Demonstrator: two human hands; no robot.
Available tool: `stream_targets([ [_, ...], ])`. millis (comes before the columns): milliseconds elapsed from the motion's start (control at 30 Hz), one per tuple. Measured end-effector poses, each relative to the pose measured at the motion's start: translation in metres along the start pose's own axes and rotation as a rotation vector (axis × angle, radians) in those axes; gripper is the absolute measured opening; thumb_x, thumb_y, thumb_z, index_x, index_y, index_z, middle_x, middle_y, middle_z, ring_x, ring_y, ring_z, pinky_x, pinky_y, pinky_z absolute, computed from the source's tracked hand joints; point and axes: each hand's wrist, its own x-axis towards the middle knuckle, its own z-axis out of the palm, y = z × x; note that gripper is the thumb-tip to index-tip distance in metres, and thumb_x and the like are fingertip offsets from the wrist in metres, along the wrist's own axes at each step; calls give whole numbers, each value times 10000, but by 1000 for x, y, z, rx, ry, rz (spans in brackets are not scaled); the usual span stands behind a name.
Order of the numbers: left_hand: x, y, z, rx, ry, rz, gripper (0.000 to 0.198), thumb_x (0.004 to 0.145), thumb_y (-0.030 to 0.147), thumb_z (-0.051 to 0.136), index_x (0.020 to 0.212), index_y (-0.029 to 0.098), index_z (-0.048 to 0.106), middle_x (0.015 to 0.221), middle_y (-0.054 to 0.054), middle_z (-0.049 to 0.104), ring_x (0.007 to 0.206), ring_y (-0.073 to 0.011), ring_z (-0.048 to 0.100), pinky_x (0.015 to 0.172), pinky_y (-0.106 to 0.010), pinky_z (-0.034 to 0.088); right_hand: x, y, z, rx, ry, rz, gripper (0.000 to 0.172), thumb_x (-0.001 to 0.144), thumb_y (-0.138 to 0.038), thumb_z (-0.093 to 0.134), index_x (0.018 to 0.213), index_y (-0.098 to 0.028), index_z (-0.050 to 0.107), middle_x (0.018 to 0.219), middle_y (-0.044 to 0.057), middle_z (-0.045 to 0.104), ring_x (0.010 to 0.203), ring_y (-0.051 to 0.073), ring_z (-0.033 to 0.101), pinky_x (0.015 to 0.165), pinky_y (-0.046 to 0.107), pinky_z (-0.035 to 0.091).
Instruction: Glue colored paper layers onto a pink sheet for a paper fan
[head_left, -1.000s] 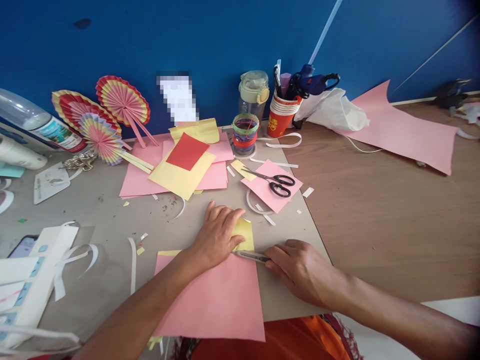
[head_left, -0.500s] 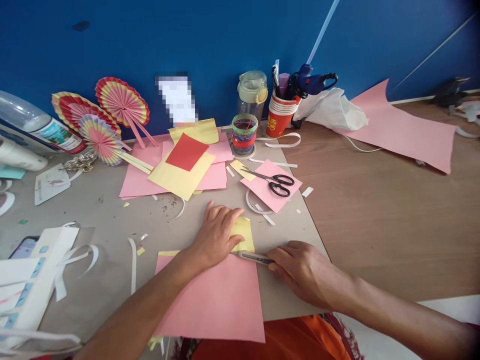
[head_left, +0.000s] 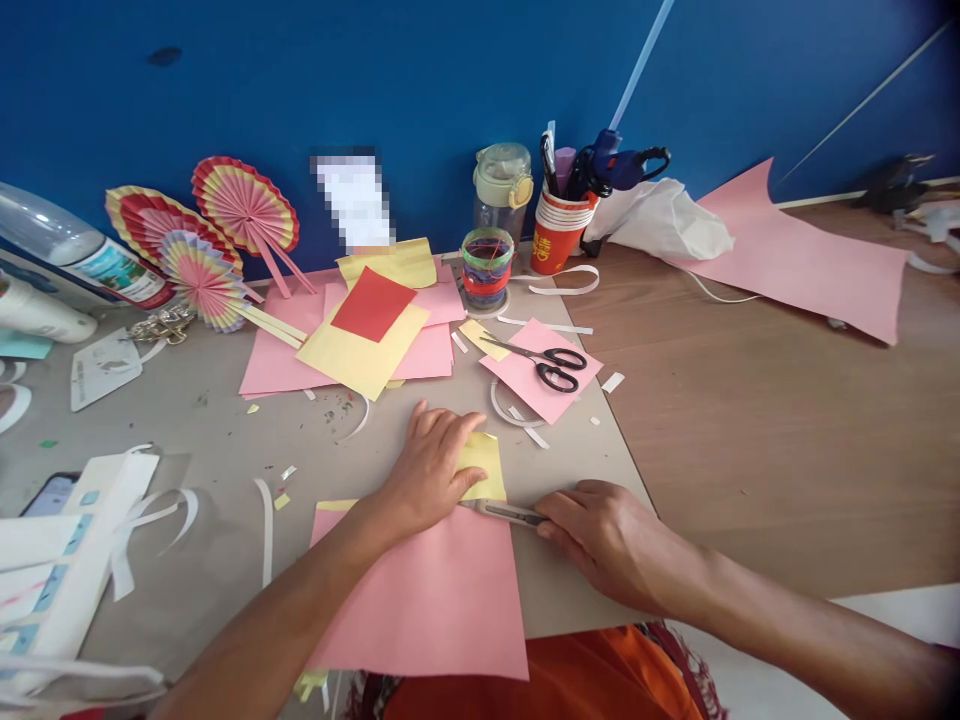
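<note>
The pink sheet (head_left: 435, 600) lies flat on a grey board (head_left: 187, 420) at the near edge of the counter (head_left: 750, 430), right in front of the person. The left hand (head_left: 431, 470) rests at the pink sheet's far edge, open and flat with its fingers spread, palm down; it presses on a yellow paper (head_left: 486, 465) that juts out beyond that far edge, near the sheet's far right corner. The right hand (head_left: 607, 535) sits just to the right of the pink sheet, its fingers curled around a utility knife (head_left: 502, 513); the knife lies low along the sheet's far edge, touching the yellow paper, its tip pointing at the left hand; whether the blade is out I cannot tell.

Beyond the pink sheet and a little right, black-handled scissors (head_left: 544, 362) lie on a small pink square (head_left: 525, 385); straight beyond the sheet is a loose stack of pink, yellow and red papers (head_left: 367, 335); farther beyond stand a jar wound with coloured bands (head_left: 487, 268), a water bottle (head_left: 501, 190) and a red paper cup (head_left: 559, 235) full of pens; beyond and to the left of the sheet, pleated paper fans (head_left: 202, 235) lean against the blue wall; far to the right of the sheet lies a long pink paper (head_left: 810, 260); white paper strips (head_left: 264, 515) lie just left of the sheet.
</note>
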Motion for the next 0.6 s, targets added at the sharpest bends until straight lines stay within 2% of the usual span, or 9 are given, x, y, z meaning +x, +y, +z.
stream_targets([
  [200,0,-2,1,16,11,10,496,834,279,593,1284,199,401,1059,-67,576,1049,-254,478,1106,-609,163,0,0,-1,7,-34,-2,261,954,-204,366,744,-178,520,597,5,545,546,147,445,534,280,254],
  [367,0,-3,2,31,33,14,478,846,317,591,1274,198,415,1031,-68,573,1025,-255,483,1097,-617,180,-2,-3,-9,52,-103,-48,331,964,-207,334,705,-177,538,627,28,576,548,149,439,550,294,292],
  [500,1,-3,0,-65,46,-17,411,856,262,553,1250,206,453,999,-56,585,1006,-238,508,1106,-606,185,-5,0,-18,147,-149,40,322,973,-239,325,788,-187,583,650,32,581,593,166,497,555,288,328],
  [600,0,-4,-5,-199,103,-78,300,878,207,472,1173,221,523,974,-43,609,1026,-214,535,1110,-546,246,-9,7,-26,255,-164,111,295,973,-273,333,884,-206,606,698,28,602,622,167,539,570,276,366],
])
